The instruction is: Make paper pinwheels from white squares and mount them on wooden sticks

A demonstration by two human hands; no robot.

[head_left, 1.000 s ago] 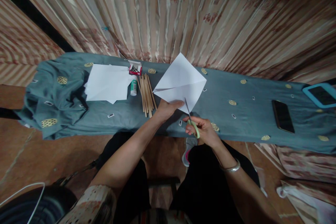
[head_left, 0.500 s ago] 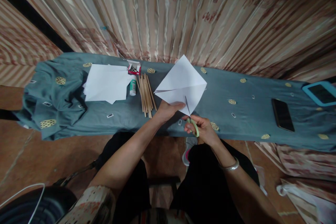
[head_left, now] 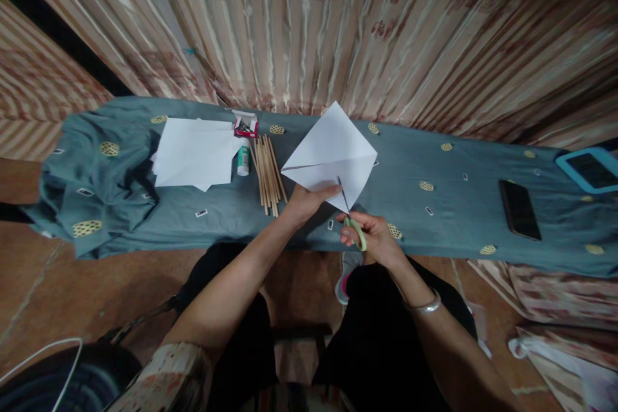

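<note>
My left hand (head_left: 309, 201) grips a white sheet of paper (head_left: 335, 135) near its lower edge, thumb on top and the other fingers hidden underneath. Turned like a diamond, the sheet has a slit or crease running in from its left corner. In my right hand (head_left: 371, 235) is a pair of scissors (head_left: 355, 230) with light green handles, my fingers around the loops. One thin dark blade lies over the lower part of the paper, pointing up and slightly left; the other blade is hidden.
On the grey-green cloth (head_left: 463, 219) to the left are a stack of white paper (head_left: 193, 154), a red box of small metal pieces (head_left: 246, 123), a glue stick (head_left: 243, 158) and several wooden sticks (head_left: 268, 174). A phone (head_left: 520, 210) and a blue-framed device (head_left: 589, 170) lie right.
The paper has shifted very slightly left. My left hand still grips it, and the scissors stay at its lower corner with barely any movement.
</note>
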